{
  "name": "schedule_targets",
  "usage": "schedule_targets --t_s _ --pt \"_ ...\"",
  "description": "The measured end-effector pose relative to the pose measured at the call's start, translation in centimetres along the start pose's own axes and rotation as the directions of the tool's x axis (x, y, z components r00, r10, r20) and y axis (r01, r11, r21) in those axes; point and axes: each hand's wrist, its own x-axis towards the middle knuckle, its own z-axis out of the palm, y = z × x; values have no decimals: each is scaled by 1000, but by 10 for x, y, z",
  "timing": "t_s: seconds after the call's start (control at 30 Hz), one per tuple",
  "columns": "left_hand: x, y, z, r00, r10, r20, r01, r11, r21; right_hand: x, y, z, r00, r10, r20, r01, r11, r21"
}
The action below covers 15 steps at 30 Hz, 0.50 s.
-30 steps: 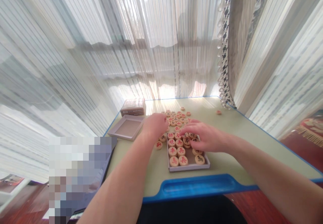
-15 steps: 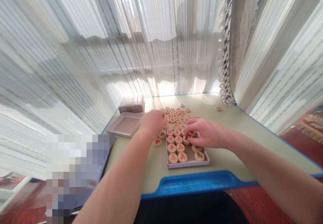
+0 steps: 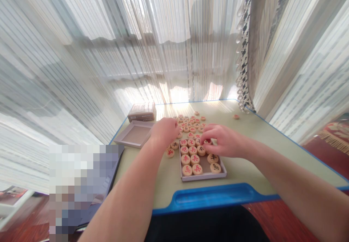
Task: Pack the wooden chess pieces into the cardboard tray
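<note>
A shallow grey tray [image 3: 222, 171] near the table's front holds several round wooden chess pieces [image 3: 191, 159] with red and black characters. My right hand [image 3: 222, 142] hovers over the tray's far part, fingertips pinched on one piece [image 3: 208, 141]. My left hand [image 3: 165, 131] is curled into a loose fist just left of the tray, beside a loose pile of pieces [image 3: 191, 123] on the table; what it holds, if anything, is hidden. Two pieces [image 3: 172, 149] lie left of the tray.
An empty grey box lid [image 3: 135, 134] and a small patterned box [image 3: 142, 112] stand at the table's far left. One stray piece [image 3: 236, 117] lies far right. The green table [image 3: 261, 143] has a blue edge with a groove [image 3: 215, 196]. Sheer curtains [image 3: 163, 52] surround the table.
My right hand went from lying flat over the tray's pieces to pinching one piece and lifting slightly. My left hand stayed curled by the pile.
</note>
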Motion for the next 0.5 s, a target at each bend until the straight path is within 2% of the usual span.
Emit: schedule_targets --t_s 0.3,0.43,0.5 --pt "-1 -5 -5 988 54 146 -53 999 -7 5 17 4 987 94 -129 -100 994 -37" --pt "-1 -7 -8 989 39 142 -34 999 -40 6 22 6 984 101 -146 -109 993 -44" --pt "0 -8 -7 990 73 124 -65 996 -65 7 23 6 982 114 -151 -123 991 -48"
